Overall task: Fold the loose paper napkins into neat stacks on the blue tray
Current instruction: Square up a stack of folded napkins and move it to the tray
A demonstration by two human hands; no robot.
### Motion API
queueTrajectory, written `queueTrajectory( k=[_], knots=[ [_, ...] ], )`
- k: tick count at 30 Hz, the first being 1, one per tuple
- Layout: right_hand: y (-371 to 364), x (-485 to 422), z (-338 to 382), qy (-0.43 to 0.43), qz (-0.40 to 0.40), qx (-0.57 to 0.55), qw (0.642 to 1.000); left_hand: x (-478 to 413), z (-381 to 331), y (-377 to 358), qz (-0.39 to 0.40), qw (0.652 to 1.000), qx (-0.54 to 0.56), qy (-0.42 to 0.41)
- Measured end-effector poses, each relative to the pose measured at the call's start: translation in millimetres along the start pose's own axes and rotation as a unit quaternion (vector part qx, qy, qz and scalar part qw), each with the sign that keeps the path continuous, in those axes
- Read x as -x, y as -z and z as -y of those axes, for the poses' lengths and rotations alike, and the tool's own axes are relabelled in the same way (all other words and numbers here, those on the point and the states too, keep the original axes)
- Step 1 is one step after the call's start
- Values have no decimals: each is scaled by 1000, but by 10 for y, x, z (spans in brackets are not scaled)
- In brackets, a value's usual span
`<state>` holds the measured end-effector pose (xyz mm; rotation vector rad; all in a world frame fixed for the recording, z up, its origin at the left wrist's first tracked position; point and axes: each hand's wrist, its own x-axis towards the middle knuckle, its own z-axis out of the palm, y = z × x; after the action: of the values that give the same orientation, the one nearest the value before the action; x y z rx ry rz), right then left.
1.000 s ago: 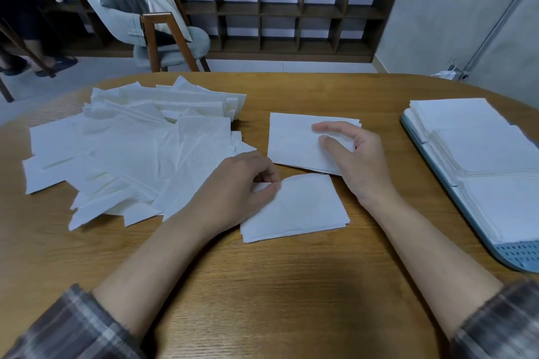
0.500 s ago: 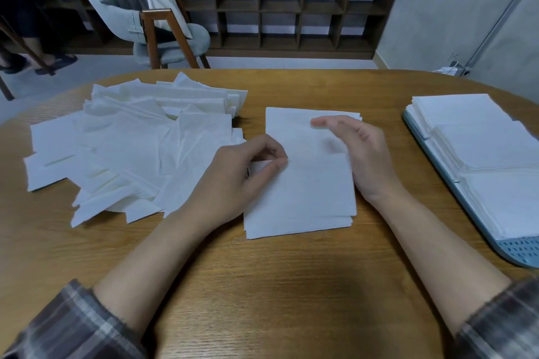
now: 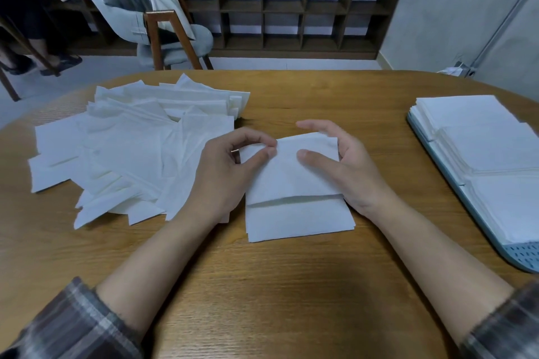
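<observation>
A small stack of folded white napkins (image 3: 294, 183) lies in the middle of the wooden table. Its upper layers sit shifted away from me, leaving a strip of the bottom ones showing. My left hand (image 3: 224, 175) pinches the stack's far left corner between thumb and forefinger. My right hand (image 3: 344, 166) curls round the stack's right edge, thumb lying on top. A loose heap of unfolded napkins (image 3: 131, 148) spreads over the table's left side. The blue tray (image 3: 519, 256) stands at the right edge, with three neat napkin stacks (image 3: 484, 148) on it.
The round wooden table (image 3: 277, 285) has bare surface in front of me. Beyond its far edge stand a grey chair with wooden legs (image 3: 163, 26) and a low dark shelf unit (image 3: 291, 6). A person's legs (image 3: 32, 23) show at the far left.
The two separate folded piles have come together into one stack. My left hand slid its pile away from me onto the other; my right hand shifted to the stack's right edge.
</observation>
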<state>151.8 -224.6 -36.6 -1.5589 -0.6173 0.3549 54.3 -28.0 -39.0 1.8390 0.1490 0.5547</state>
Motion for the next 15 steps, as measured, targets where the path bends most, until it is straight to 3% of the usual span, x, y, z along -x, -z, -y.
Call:
queueTrajectory(
  k=[6,15],
  knots=[
    [-8,8,2,22,6,52,998,5,-9,0,-10,1000,3,21],
    [-13,11,15,61,15,27,998,13,6,2,-20,999,-42,3]
  ],
)
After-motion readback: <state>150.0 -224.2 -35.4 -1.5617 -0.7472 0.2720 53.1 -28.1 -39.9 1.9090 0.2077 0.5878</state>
